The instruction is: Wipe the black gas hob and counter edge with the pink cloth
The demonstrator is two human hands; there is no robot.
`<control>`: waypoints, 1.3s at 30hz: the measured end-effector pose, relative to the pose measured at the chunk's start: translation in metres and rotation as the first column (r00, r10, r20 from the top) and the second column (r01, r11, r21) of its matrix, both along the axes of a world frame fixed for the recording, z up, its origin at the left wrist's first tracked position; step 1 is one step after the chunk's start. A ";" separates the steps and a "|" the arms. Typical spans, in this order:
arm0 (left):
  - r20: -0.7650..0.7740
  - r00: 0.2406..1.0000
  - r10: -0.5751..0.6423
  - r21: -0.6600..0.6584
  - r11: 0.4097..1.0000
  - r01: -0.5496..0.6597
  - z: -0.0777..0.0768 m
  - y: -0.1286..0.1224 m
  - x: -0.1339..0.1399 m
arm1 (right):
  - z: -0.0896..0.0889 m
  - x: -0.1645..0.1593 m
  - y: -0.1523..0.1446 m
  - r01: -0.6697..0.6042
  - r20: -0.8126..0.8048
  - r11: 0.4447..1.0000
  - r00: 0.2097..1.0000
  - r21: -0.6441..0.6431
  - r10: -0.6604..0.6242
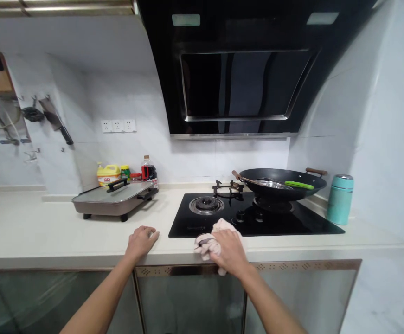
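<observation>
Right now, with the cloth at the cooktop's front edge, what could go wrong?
The cloth in the right hand lies close to the knobs; a forward swipe might turn one. The pan support sits off the left burner; a knock could scrape it across the cooktop. A wide rightward sweep might bump the wok.

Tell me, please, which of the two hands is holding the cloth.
The right hand: it holds the crumpled pale cloth at the front of the hob, whereas the left hand rests empty on the countertop.
</observation>
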State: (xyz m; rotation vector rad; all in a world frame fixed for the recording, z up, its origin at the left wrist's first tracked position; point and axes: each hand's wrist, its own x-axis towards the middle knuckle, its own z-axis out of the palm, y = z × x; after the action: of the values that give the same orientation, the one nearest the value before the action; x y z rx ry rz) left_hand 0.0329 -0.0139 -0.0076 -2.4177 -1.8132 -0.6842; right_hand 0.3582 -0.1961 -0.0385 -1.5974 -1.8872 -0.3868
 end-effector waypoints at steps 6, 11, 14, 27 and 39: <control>-0.011 1.000 -0.007 -0.011 1.000 0.006 0.002 -0.005 0.004 | -0.002 0.132 -0.053 0.268 -0.019 0.963 0.963 0.033 -0.267; -0.023 1.000 -0.006 -0.012 1.000 0.006 0.003 -0.009 0.007 | 0.006 0.209 -0.079 0.593 0.019 0.804 0.805 -0.035 -0.593; -0.035 0.999 -0.007 -0.020 1.000 0.006 0.004 -0.010 0.009 | 0.008 0.217 -0.082 0.713 0.020 0.698 0.700 -0.074 -0.713; -0.018 1.000 -0.014 -0.038 0.999 0.013 0.007 -0.011 0.014 | -0.024 -0.045 -0.014 0.172 -0.011 0.985 0.985 0.004 -0.172; -0.054 0.998 -0.013 -0.039 0.999 0.011 0.007 -0.003 0.010 | -0.046 -0.116 0.046 -0.087 0.265 0.993 0.962 0.074 0.064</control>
State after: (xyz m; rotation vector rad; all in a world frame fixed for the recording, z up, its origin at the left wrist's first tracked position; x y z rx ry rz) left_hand 0.0424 -0.0165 -0.0008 -2.4481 -1.8092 -0.5839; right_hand 0.2419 -0.1501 -0.0849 -1.4707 -2.0909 -0.6654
